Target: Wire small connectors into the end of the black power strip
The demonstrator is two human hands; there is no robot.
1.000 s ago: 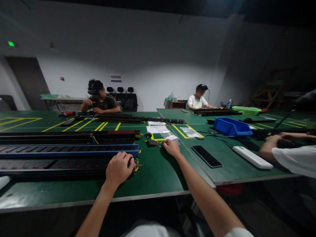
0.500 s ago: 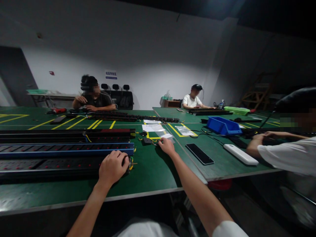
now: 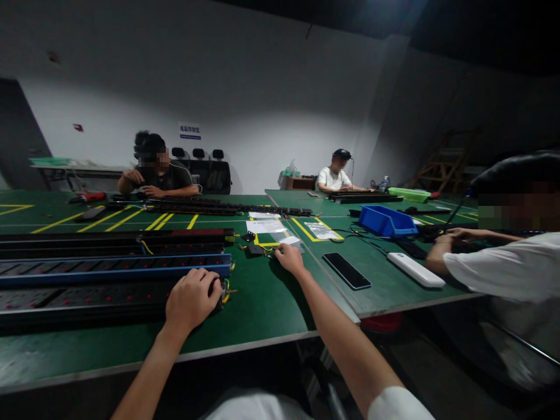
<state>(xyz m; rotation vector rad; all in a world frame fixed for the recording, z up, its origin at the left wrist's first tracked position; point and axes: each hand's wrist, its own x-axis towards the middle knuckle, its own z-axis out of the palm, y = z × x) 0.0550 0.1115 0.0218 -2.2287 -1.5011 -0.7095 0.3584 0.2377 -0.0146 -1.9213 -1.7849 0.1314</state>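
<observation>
My left hand (image 3: pixel 192 300) is wrapped over the right end of the nearest long black rail (image 3: pixel 109 297), which has rows of red dots. Yellow wires and a small metal shaft (image 3: pixel 231 291) stick out of that end, just past my thumb. Farther right, my right hand (image 3: pixel 289 258) is closed with its fingertips low over the table, at a thin yellow-green wire (image 3: pixel 268 251). This wire comes from a small flat black part (image 3: pixel 254 250). What lies between the fingertips is mostly hidden.
Behind the near rail lie a blue-edged rail (image 3: pixel 175 267) and another black rail (image 3: pixel 192 234). Papers (image 3: pixel 265 226), a phone (image 3: pixel 347 270), a white power bank (image 3: pixel 415 269) and a blue bin (image 3: pixel 387 221) are on the green table (image 3: pixel 258 309). A co-worker (image 3: pixel 503 256) sits at right; two others sit across.
The whole scene has shifted slightly left as the head view turned a little right. Both my hands keep their places at the rail and the wire.
</observation>
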